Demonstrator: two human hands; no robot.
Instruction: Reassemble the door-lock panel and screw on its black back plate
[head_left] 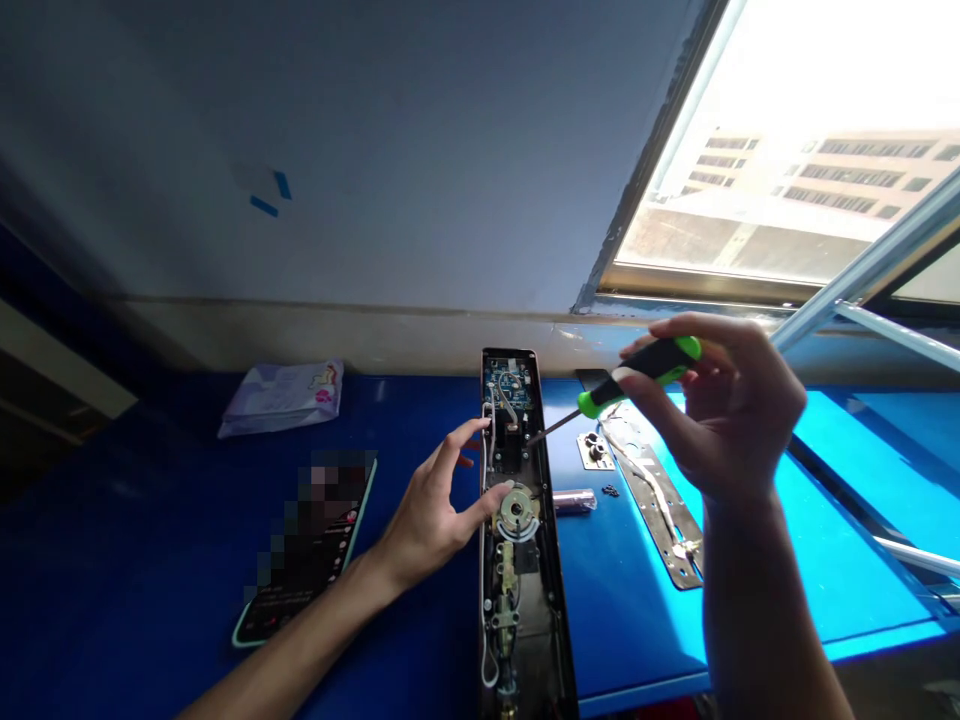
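A long black door-lock body point(544, 560) lies opened on the blue table point(420, 440), showing a blue circuit board point(510, 385), white wires and a round brass mechanism point(517, 508). My left hand point(439, 505) rests against the lock's left edge, fingers apart, thumb near the round mechanism and forefinger by the wires. My right hand point(724, 405) is closed round a green-and-black screwdriver point(637, 372), whose thin tip points down into the lock just below the circuit board.
A phone point(304, 555) lies left of the lock. A white packet point(283, 395) sits at the back left. Right of the lock lie a metal cover plate point(660, 500), a small square plate point(595, 450), a small cylinder point(574, 500) and loose screws point(610, 490). A window stands open at right.
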